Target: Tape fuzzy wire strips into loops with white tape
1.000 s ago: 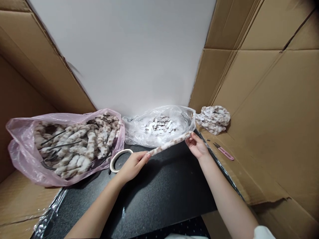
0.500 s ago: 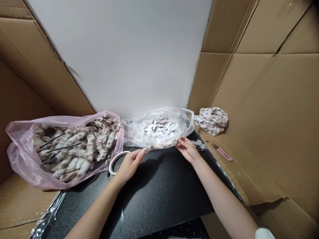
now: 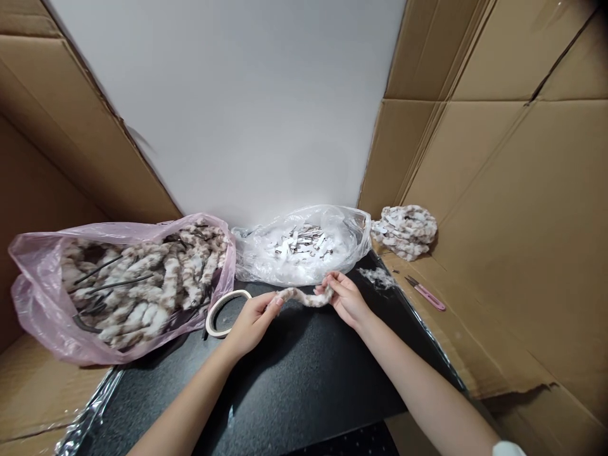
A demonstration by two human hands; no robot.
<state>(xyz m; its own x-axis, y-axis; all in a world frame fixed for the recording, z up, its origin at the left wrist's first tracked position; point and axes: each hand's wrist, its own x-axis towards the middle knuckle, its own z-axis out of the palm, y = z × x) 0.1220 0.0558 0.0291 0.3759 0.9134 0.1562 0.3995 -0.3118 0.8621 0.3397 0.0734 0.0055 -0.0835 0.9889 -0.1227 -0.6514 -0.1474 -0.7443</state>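
From here I see the left hand (image 3: 251,323) and right hand (image 3: 349,303) each pinching an end of a furry strip (image 3: 304,296) over the dark table (image 3: 308,380). It looks light, soft and bendy, sagging between them, so fingertips near both ends should suit it. The tape roll (image 3: 213,310) sits close by the left hand, the clear bag (image 3: 304,271) just behind; the open room is toward the person.

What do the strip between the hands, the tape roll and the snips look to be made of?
Furry strip: probably faux fur, soft and matte, by its fuzzy mottled pile.
Tape roll: likely matte paper masking tape, pale and smooth-edged.
Snips: pink handle seemingly plastic; blades look metal, dark grey.
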